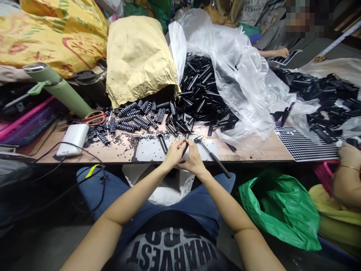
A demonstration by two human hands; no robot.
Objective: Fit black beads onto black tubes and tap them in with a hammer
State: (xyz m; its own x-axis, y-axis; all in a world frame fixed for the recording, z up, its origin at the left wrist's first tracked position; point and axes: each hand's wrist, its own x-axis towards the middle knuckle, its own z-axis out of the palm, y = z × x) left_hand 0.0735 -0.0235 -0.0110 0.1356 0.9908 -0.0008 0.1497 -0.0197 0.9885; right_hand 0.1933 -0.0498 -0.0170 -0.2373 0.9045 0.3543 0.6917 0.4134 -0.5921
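Observation:
Both of my hands meet at the table's front edge, around one slim black plastic piece. My left hand (175,152) pinches it from the left, fingers closed. My right hand (194,156) grips its other side, thumb and fingers pressed in. Most of the black plastic piece (185,149) is hidden by my fingers. Beneath them lies a pale flat plate (149,148) with another black piece (163,143) on it, left of my hands. A hammer (210,152) rests just right of my right hand, its black handle jutting over the edge.
A heap of black pieces (200,82) spills from a clear plastic bag (239,75). Ribbed black-and-white rollers (135,116) lie before a yellow paper sack (141,56). Scissors (94,118), a white power bank (72,139) and a green bottle (62,92) stand left. Co-workers' hands show right.

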